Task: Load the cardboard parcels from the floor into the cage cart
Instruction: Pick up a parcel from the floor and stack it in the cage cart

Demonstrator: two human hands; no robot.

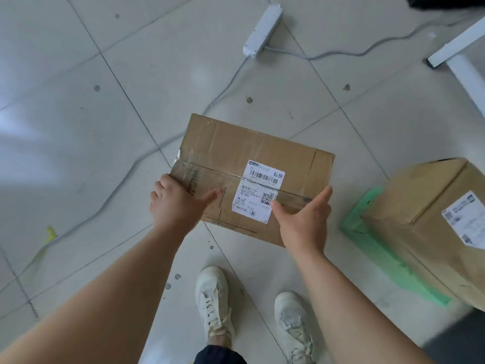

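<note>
Cardboard was what you had in front of you: a flat taped parcel (252, 177) with a white shipping label (258, 191) on its top face, seen just beyond your white shoes (214, 303) above the tiled floor (78, 127); whether it rested on the tiles or was already lifted a little, the view could not settle. Your left hand (174, 203) had its fingers curled round the near left corner, thumb lying across the top, so that side was gripped. Your right hand (304, 219) was spread wide and flat, thumb near the label, fingers reaching toward the right edge, and it held nothing yet. To do this step well, you needed that right hand wrapped under the right edge to match the left, so the weight sat evenly before you raised it. A second, taller parcel (430, 227) stood close on your right beside green tape (393, 261), and a grey cable (131, 174) from a power strip (262, 30) ran past on the left; both were worth stepping clear of. No cage cart was in view, so you probably had to turn to find it.
</note>
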